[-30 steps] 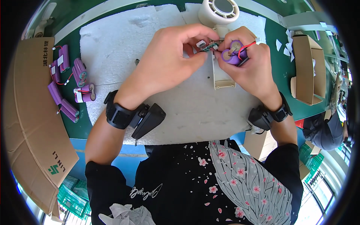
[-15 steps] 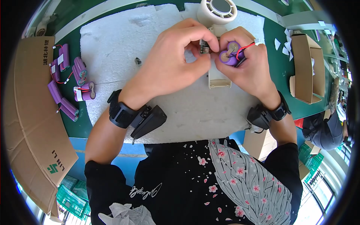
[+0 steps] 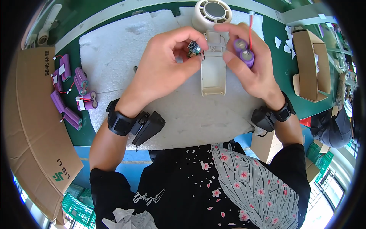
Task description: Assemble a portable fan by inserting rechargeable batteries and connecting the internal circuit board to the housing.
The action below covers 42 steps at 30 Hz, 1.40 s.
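Observation:
Between the thumb and fingers of my left hand (image 3: 164,65) is a small circuit board (image 3: 194,48) with thin wires at its edge. My right hand (image 3: 253,68) is wrapped round a purple battery pack (image 3: 244,52) of two cells, seen end-on. Red and black leads rise from the pack to a white connector (image 3: 251,13). A cream plastic fan housing lies between my hands, its hollow handle (image 3: 213,80) toward me and its round fan head (image 3: 213,13) away from me. The fingertips of both hands are beside the upper part of the handle.
White foam sheet (image 3: 171,122) covers much of the green table (image 3: 76,135). Several purple battery packs (image 3: 81,81) lie at the left by a large cardboard sheet (image 3: 34,126). An open cardboard box (image 3: 312,66) and white paper scraps (image 3: 288,44) are at the right.
My hands have drawn apart, uncovering more of the handle. The battery pack has turned in my right hand, and its connector now points up. The circuit board has moved slightly left.

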Available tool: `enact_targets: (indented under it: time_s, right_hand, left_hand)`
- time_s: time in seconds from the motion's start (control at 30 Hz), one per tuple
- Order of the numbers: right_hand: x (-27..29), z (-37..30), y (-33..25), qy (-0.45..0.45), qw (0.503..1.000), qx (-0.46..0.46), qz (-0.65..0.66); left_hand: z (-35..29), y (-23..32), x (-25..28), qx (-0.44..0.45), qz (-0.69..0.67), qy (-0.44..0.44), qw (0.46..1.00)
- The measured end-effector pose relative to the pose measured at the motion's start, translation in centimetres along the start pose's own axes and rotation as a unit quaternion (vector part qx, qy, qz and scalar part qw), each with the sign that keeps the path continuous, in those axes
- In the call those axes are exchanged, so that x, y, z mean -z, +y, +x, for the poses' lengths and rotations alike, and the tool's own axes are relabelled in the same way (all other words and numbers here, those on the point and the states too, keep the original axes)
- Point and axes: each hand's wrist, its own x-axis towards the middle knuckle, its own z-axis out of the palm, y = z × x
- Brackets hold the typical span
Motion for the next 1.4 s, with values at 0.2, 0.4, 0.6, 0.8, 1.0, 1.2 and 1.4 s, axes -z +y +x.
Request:
enact_targets:
  time_s: [0.2,0.4,0.6,0.8,1.0,1.2,1.4]
  right_hand:
    - [-0.2,0.0,-0.4,0.0,0.998,0.0,-0.061]
    - [-0.3,0.1,-1.0,0.007,0.995,0.023,-0.095]
    - [-0.4,0.1,-0.5,-0.006,0.994,0.039,-0.105]
    - [-0.7,0.1,-0.5,0.019,0.99,0.06,-0.125]
    - [-0.7,0.1,-1.1,-0.014,0.991,0.029,-0.129]
    - [-0.9,0.2,-0.5,-0.013,0.993,0.029,-0.114]
    - [-0.7,0.1,-0.3,-0.03,0.995,0.044,-0.085]
  left_hand:
    - [0.1,0.3,0.1,0.034,-0.028,-0.016,0.999]
    - [0.1,0.8,0.0,0.059,-0.057,-0.004,0.997]
    - [0.2,0.7,0.1,0.061,-0.063,-0.009,0.996]
    - [0.1,0.9,0.1,0.068,-0.061,-0.012,0.996]
    - [0.1,1.0,0.0,0.09,-0.052,0.012,0.995]
    - [0.1,1.2,0.4,0.12,-0.05,0.015,0.991]
    - [0.2,1.0,2.3,0.14,-0.061,-0.088,0.984]
